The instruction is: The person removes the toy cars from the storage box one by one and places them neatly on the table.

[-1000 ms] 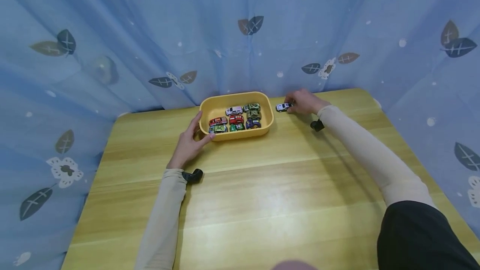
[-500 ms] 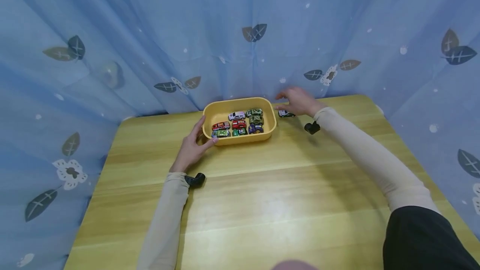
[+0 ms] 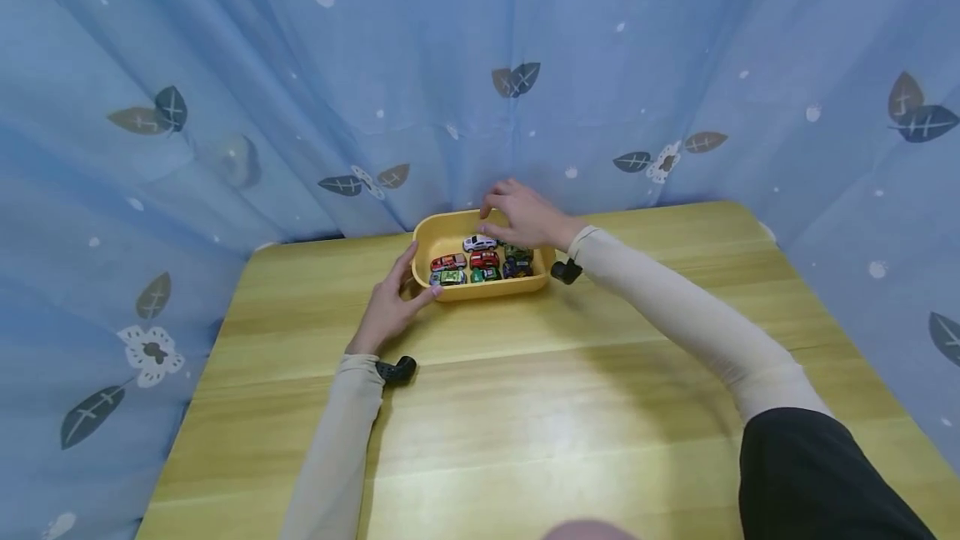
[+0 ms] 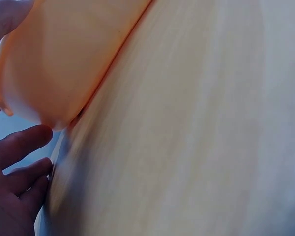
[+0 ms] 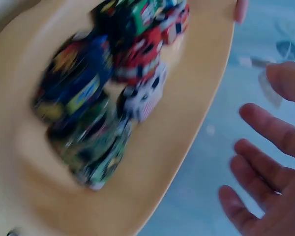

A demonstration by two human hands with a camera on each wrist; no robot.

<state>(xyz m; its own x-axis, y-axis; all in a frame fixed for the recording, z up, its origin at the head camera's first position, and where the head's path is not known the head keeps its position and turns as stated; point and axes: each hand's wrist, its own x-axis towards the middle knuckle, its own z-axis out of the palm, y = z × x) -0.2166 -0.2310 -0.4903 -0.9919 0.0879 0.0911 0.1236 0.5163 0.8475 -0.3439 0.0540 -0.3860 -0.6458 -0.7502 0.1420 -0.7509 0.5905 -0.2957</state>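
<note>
The tray (image 3: 495,293) looks like smooth plastic, with a half-matt finish. The toy cars (image 3: 484,259) have a glossy, painted-looking surface; whether metal or plastic, it cannot be told. The table (image 3: 487,390) shows wood grain and a smooth shine. The curtain (image 3: 420,65) and the pale sleeve (image 3: 667,307) are matt cloth.

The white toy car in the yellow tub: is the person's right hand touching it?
Apart. In the right wrist view, a stretch of yellow tub and blue curtain shows between the right hand and the white toy car.
</note>
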